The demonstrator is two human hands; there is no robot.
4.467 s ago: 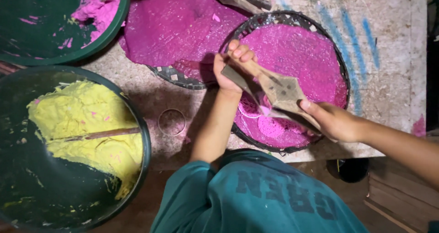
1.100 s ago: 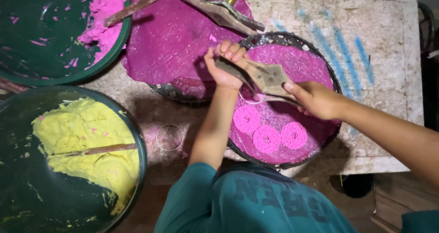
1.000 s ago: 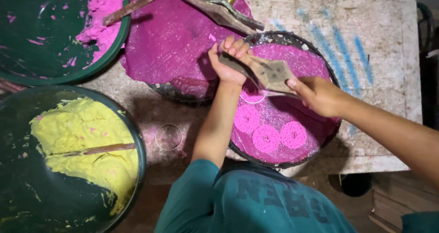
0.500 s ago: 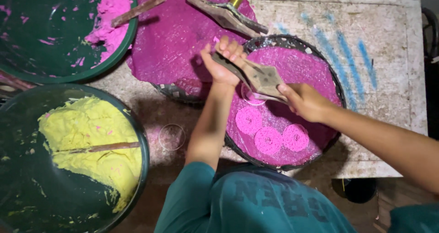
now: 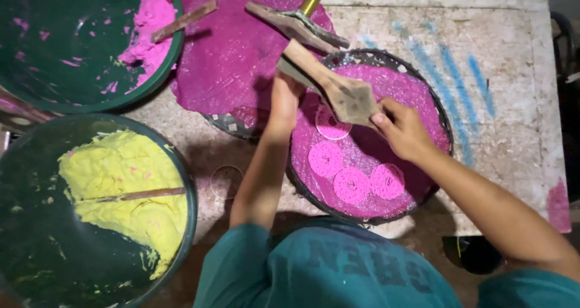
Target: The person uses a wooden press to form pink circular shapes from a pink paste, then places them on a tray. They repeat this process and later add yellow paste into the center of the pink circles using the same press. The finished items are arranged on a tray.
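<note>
Both hands grip one wooden press (image 5: 338, 89) held above a round woven tray (image 5: 444, 127) lined with pink cloth. My left hand (image 5: 283, 101) clasps its left handle, and my right hand (image 5: 402, 130) holds its right handle. Under the press lies a fresh pink coil (image 5: 331, 125) with a clear ring around it. Three more pink noodle coils (image 5: 352, 184) lie in a row at the tray's near side.
A second wooden press (image 5: 296, 25) with a brass cap rests on a pink cloth-covered tray (image 5: 235, 60) behind. A green basin with pink dough (image 5: 148, 33) and a stick is far left. A green basin with yellow dough (image 5: 121, 187) sits near left. A clear ring (image 5: 226, 182) lies on the table.
Since the earliest frame, three coils have appeared on the tray and a fourth is now under the press. The press has shifted slightly up and left over the tray.
</note>
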